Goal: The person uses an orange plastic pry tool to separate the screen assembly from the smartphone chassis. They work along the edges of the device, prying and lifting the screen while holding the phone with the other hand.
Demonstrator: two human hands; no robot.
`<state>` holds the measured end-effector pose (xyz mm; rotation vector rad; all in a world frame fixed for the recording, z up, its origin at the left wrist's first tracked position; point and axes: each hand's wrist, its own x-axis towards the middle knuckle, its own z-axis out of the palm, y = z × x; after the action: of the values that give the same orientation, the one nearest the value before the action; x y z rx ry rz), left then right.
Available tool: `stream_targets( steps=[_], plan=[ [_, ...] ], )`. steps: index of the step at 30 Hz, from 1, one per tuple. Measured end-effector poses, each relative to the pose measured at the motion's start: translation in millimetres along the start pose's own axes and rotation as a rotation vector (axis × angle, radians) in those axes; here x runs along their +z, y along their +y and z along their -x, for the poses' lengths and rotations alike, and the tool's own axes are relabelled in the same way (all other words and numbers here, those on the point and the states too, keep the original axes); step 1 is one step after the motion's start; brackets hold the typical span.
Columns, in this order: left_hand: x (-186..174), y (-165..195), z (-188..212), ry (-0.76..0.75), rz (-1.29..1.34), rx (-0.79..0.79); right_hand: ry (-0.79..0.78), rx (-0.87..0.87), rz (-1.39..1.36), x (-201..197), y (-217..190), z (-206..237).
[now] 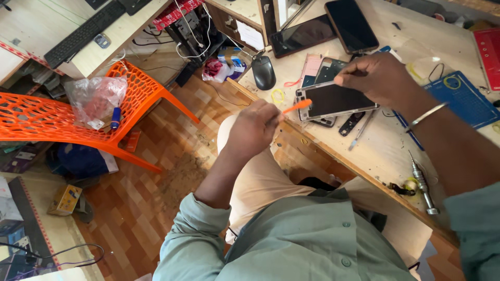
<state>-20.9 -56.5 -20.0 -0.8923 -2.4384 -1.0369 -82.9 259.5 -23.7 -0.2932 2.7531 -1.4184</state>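
Pressing a thin orange plastic pick (298,106), left hand (253,129) meets the glossy flat phone (335,100).

Right hand (376,78) hides the phone's (336,100) far corner.

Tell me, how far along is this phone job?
Midway, it seems. Done: parts already lie loose beside the phone on the bench. In hand: the right hand steadies it while the left hand works an orange pry tool at its edge. Left: the phone is not closed up.

Wooden workbench (375,151) with phones (351,23), mouse (264,72)
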Motion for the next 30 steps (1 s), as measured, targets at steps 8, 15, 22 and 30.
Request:
stream_targets(
  steps=[8,15,22,30],
  plan=[
    [-7,-12,1,-0.181,-0.092,0.041,0.023,-0.076,-0.035,11,3,-1],
    [-16,-13,-4,-0.235,0.039,0.119,0.034,-0.074,0.096,8,-4,1],
    [-24,-13,-8,-0.129,0.028,0.063,0.006,0.012,0.094,7,-8,1],
    [-29,-18,-4,-0.109,-0.008,0.035,-0.008,-0.009,0.172,8,-10,2]
  ],
)
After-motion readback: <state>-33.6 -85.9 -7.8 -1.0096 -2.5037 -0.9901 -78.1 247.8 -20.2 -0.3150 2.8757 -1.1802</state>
